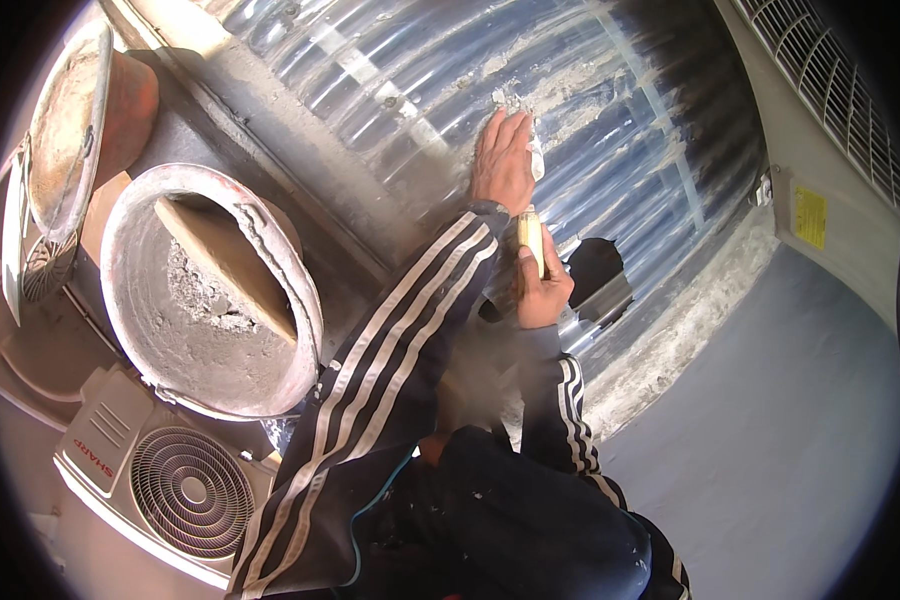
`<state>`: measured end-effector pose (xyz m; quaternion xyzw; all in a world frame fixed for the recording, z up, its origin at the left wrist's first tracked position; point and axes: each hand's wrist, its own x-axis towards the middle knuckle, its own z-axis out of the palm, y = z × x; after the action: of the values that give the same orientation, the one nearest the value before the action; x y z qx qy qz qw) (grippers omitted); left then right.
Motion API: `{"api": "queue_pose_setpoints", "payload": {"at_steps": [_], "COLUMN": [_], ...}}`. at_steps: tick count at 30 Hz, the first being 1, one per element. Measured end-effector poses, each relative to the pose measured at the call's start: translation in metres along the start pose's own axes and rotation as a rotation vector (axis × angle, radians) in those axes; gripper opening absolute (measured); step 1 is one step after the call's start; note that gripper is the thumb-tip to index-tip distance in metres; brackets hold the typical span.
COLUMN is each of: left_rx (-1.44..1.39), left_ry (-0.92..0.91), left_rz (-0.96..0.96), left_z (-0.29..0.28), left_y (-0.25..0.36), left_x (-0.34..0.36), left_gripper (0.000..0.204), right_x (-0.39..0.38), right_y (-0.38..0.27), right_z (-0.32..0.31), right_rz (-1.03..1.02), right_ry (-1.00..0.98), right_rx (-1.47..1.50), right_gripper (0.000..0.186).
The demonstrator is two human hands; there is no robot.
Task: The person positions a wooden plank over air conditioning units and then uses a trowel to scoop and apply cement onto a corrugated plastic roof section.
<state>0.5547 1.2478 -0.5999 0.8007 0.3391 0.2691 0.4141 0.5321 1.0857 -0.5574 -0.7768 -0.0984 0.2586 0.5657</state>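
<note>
My left hand (503, 160) lies on a shiny, dusty corrugated sheet (610, 150), its fingers stretched out close together beside some pale crumbs of mortar (513, 100). Just below it, my right hand (544, 292) is closed round the handle of a yellow-handled tool (530, 238). That tool points away from me, and a pale narrow end shows beside my left hand. Its exact kind cannot be made out. To the right of my right hand, a dark ragged hole (598, 268) breaks the sheet.
On the left stands a bucket (120, 290) with grey mortar and a wooden board (235, 270). Behind it leans a reddish bucket (135, 110). Air-conditioner units sit at lower left (100, 430) and upper right (840, 220). A rough cement edge (670, 345) borders the sheet.
</note>
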Motion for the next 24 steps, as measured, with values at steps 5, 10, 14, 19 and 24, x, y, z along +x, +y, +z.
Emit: {"api": "queue_pose_setpoints", "payload": {"at_steps": [5,10,14,19,24], "left_rx": [-0.041,-0.092,-0.102,-0.12,-0.137], "left_ry": [0.04,0.074,0.103,0.132,0.174], "left_rz": [-0.004,0.003,0.015,0.006,0.013], "left_z": [0.0,-0.001,-0.007,-0.016,-0.026], "left_y": [0.003,0.01,0.018,0.031,0.045], "left_x": [0.002,0.005,0.009,0.015,0.021], "left_gripper": [0.044,0.041,0.041,0.041,0.039], "right_x": [-0.005,-0.006,-0.009,-0.011,-0.013], "right_y": [-0.022,-0.038,-0.058,-0.076,-0.099], "right_z": [0.004,0.001,0.002,0.0,-0.003], "right_rz": [0.045,0.043,0.054,0.046,0.037], "right_ry": [0.0,-0.002,-0.022,-0.007,-0.044], "right_rx": [0.08,0.078,0.06,0.04,0.033], "right_gripper": [0.041,0.042,0.042,0.042,0.041]}}
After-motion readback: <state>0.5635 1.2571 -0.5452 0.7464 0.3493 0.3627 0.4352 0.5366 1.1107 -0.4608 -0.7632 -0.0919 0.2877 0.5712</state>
